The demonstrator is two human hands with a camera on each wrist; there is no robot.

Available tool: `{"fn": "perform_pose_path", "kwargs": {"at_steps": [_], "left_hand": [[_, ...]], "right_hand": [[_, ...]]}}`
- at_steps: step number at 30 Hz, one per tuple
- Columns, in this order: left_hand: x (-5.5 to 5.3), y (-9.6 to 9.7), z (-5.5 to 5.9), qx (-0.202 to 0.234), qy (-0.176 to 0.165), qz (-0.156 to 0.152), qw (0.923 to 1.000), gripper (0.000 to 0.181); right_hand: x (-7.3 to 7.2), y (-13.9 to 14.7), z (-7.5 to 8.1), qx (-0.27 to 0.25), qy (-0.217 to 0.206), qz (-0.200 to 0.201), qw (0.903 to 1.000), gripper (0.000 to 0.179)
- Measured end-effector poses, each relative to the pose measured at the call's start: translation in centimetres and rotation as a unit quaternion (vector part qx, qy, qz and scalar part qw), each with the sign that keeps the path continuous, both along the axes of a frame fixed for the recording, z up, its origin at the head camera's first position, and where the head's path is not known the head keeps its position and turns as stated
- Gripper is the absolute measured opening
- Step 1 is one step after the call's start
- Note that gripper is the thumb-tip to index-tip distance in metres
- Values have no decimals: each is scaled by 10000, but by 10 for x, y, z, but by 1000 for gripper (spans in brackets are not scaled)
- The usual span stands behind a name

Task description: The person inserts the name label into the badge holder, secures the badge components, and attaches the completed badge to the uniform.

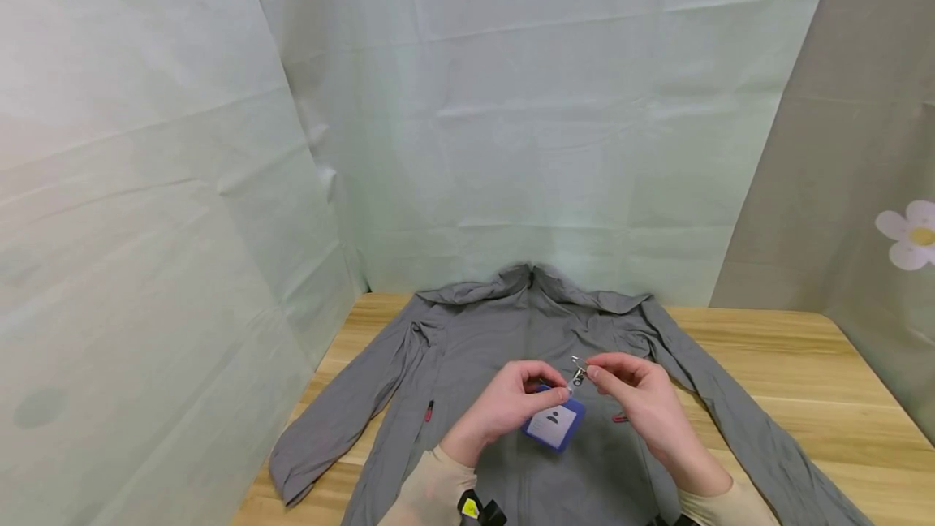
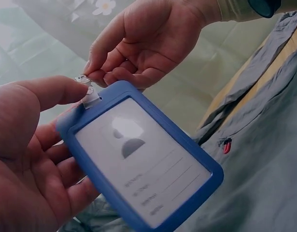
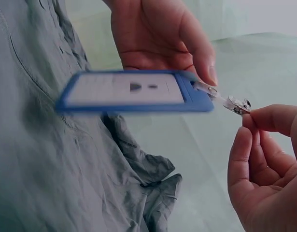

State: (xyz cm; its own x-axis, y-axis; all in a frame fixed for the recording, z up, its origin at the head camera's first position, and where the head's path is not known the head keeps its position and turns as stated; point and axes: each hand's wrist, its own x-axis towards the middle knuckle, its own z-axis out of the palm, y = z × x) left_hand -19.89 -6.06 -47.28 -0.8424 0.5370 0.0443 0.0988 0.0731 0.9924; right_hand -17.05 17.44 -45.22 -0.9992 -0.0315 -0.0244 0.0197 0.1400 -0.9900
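Over the middle of a grey jacket [image 1: 482,380], both hands hold a blue-framed ID badge holder [image 1: 553,425] with a white card inside. My left hand [image 1: 514,400] pinches it at its top end, by the clear strap [image 2: 91,99], with the other fingers behind the frame. At the far end of that strap is a small metal clip [image 3: 237,105]. My right hand [image 1: 643,404] pinches the clip between thumb and forefinger. In the right wrist view the badge [image 3: 134,92] lies nearly level and looks slightly blurred.
The jacket lies spread on a wooden table [image 1: 789,364], collar at the far edge and sleeves out to both sides. Red zipper pulls [image 1: 428,411] show on its front. Pale cloth [image 1: 548,144] hangs behind and to the left; a flower print [image 1: 909,235] is at right.
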Motion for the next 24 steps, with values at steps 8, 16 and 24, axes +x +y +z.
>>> {"fn": "perform_pose_path", "kwargs": {"at_steps": [8, 16, 24], "left_hand": [[2, 2, 4, 273, 353, 428, 9981, 19], [7, 3, 9, 499, 708, 679, 9939, 17], [8, 2, 11, 594, 699, 554, 9942, 17]], "right_hand": [[4, -3, 3, 100, 39, 33, 9999, 26], [8, -5, 2, 207, 283, 147, 9993, 22], [11, -7, 3, 118, 533, 446, 9975, 20]]}}
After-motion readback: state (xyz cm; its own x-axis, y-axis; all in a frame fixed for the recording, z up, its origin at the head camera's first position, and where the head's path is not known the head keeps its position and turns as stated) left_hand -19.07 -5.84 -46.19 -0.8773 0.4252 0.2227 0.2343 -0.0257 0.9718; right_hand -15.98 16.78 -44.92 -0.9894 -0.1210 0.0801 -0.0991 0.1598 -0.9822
